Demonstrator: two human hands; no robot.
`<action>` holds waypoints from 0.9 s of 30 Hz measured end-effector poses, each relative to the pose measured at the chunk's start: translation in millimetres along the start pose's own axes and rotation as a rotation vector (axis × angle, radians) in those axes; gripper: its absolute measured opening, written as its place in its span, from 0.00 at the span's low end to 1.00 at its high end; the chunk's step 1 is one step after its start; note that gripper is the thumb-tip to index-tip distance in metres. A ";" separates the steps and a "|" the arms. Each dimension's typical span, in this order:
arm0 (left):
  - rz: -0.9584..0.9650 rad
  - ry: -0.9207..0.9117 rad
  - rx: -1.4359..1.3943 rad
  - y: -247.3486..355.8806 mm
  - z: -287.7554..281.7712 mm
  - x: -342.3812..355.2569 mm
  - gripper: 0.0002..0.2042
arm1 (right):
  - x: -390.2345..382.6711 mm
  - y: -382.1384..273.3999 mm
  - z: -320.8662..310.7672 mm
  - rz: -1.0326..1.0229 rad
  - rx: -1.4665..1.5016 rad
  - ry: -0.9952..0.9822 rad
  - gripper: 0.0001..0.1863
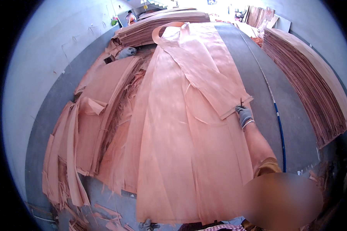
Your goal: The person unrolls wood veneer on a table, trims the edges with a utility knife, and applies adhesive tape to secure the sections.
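Long pinkish wood veneer sheets (165, 154) lie overlapping down the middle, with a loose strip (200, 77) angled across them and curled at its far end. My right hand (243, 117), in a grey glove, is closed on that strip's near corner; a small dark upright item by the fingers is too small to make out. My left hand (148, 225), also gloved, touches the stack's front edge at the bottom of the view, its fingers too cut off to read.
Creased, torn veneer (96, 134) is piled at left. A tall veneer stack (304, 88) stands right, another (162, 25) at the back. A long pole (279, 127) lies on the grey floor (258, 84). Another person (130, 17) is at the far left back, near the wall (38, 96).
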State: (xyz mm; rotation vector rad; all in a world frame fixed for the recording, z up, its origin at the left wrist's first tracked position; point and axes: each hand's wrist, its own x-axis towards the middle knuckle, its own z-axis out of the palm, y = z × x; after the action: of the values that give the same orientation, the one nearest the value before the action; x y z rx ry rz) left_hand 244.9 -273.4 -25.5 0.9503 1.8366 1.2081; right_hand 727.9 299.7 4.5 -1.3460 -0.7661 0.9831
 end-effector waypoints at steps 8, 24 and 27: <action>-0.344 0.106 -0.430 55.0 12.5 -5.6 0.15 | -58.5 -121.5 -62.2 -0.114 -0.021 0.083 0.12; -0.231 0.204 -0.619 82.9 36.2 5.1 0.16 | -431.3 -87.9 -263.6 0.735 -0.166 -0.656 0.18; 0.028 0.226 -0.484 101.8 37.4 0.5 0.15 | -412.8 -72.5 -311.3 0.342 0.022 -0.411 0.20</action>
State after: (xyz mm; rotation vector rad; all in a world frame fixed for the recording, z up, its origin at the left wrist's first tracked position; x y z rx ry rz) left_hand 295.9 -228.9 59.1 0.5849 1.5821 1.7328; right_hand 844.6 -203.1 82.9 -1.2956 -0.8400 1.5670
